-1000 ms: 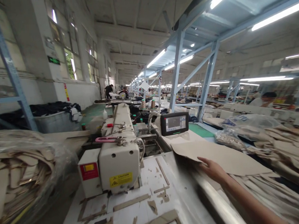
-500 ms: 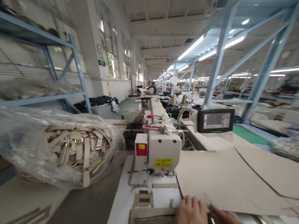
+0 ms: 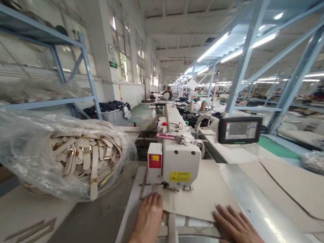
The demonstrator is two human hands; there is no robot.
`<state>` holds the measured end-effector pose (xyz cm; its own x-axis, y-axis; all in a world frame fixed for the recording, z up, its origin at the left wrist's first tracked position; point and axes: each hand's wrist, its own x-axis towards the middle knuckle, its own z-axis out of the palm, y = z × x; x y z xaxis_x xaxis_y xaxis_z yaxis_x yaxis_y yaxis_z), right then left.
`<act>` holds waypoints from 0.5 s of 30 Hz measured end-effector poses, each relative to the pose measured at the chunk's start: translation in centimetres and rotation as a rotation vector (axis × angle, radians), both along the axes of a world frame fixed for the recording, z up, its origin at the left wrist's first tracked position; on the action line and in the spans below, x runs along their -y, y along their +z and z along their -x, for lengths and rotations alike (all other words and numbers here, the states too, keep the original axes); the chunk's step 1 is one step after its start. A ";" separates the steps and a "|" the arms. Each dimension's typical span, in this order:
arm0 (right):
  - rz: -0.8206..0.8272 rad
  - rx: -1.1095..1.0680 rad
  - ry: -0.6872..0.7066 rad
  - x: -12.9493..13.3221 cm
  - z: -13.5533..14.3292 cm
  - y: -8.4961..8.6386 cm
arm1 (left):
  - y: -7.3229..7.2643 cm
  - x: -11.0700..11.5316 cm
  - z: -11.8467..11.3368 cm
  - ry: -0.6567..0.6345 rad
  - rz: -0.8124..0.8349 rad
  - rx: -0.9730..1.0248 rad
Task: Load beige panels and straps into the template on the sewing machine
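Note:
A flat beige panel [image 3: 197, 204] lies on the work plate beneath the head of a white sewing machine [image 3: 181, 159]. My left hand [image 3: 149, 216] is at the panel's near left corner, fingers together and bent over its edge; the thumb is hidden. On the panel's near right edge rests my right hand [image 3: 236, 225], palm down with fingers spread and slightly blurred. Under and in front of the panel, a template frame with light strips [image 3: 172, 232] shows between my hands.
More beige panels [image 3: 289, 190] lie to the right beside a shiny metal plate [image 3: 256, 196]. A control screen [image 3: 240, 130] stands behind them. At left, a clear plastic bag [image 3: 39, 159] holds beige straps with gold buckles [image 3: 92, 159]. Thin strips [image 3: 31, 234] lie in front of it.
The beige panel has shifted left, from beside the machine head to beneath it, uncovering the metal plate. My left hand has moved left and forward with it; my hands are now farther apart.

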<state>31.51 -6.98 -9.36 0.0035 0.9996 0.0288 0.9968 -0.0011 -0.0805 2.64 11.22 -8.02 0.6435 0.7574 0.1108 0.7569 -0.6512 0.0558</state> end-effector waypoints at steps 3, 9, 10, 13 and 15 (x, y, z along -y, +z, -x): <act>0.035 -0.064 -0.031 -3.3 0.5 0.7 | 0.5 -2.1 1.5 0.049 -0.026 -0.031; -0.045 -0.112 0.006 -9.4 -2.0 0.5 | 1.3 -3.7 1.0 0.015 -0.062 -0.041; -0.048 -0.113 0.017 -9.8 -2.5 0.5 | 1.2 -3.8 1.1 -0.009 -0.060 -0.039; -0.047 -0.113 0.070 -10.0 -2.8 0.6 | 0.8 -4.2 2.0 -0.161 -0.035 -0.002; -0.034 -0.108 0.101 -9.6 -2.4 0.8 | 0.3 -4.6 2.6 -0.273 0.004 0.023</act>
